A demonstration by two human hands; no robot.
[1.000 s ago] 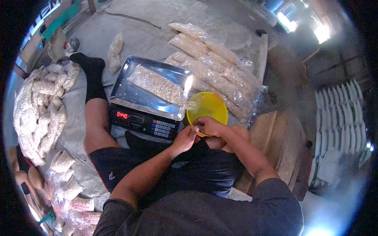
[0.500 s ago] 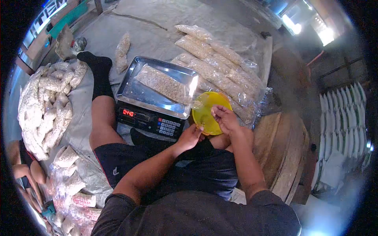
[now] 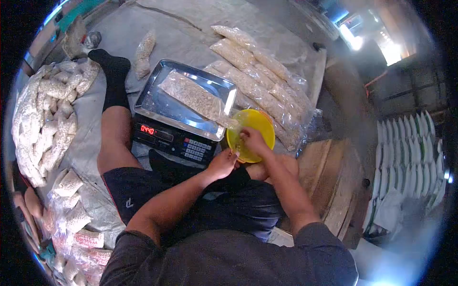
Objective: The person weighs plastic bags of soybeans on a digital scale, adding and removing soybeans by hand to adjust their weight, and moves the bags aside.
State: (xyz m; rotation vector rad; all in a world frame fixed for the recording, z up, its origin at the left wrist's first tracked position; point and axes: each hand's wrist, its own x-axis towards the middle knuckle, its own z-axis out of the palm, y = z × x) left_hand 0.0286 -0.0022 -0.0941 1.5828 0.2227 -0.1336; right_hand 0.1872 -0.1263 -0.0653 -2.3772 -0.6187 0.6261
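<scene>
So the left hand (image 3: pixel 223 164) is pinched at the near rim of the yellow bowl (image 3: pixel 264 125), right of the scale (image 3: pixel 172 144), and the right hand (image 3: pixel 252 141) dips in, fingers bunched, grip unclear.

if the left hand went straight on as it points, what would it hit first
Probably the near side of the yellow bowl; the left hand looks right at its rim, though depth is unclear.

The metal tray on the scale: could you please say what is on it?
One clear bag of pale pieces lies on the metal tray, its end reaching over the rim by the yellow bowl; the tray's surface beneath the bag is hidden.
</scene>
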